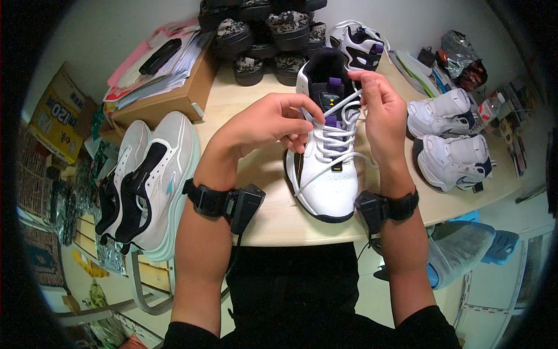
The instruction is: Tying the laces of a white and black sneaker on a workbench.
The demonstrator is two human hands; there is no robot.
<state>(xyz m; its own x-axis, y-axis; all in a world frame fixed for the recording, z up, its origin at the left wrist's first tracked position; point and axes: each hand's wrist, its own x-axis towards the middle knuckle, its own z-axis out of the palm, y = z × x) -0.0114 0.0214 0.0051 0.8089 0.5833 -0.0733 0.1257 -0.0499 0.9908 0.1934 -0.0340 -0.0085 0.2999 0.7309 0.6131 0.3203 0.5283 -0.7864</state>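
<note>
A white high-top basketball shoe (332, 192) with a black lining and purple tongue trim rests on the table, its toe towards me. My right hand (383, 111) pinches a white shoelace (344, 104) between thumb and forefinger, drawn taut above the tongue. The lace runs down to the upper left eyelets, where the thumb and forefinger of my left hand (279, 122) touch the shoe. Whether those left fingertips grip the lace is unclear. Lower down, the lace crosses several eyelets, and a loose end (320, 170) trails over the toe box.
Grey-white running shoes (174, 174) stand at the table's left, by a cardboard box (174, 98) topped with papers. Camouflage shoes (287, 32) are stacked behind. Another laced high-top (362, 48) is at the back; white sneakers (453, 161) and a plastic bottle (488, 111) sit right.
</note>
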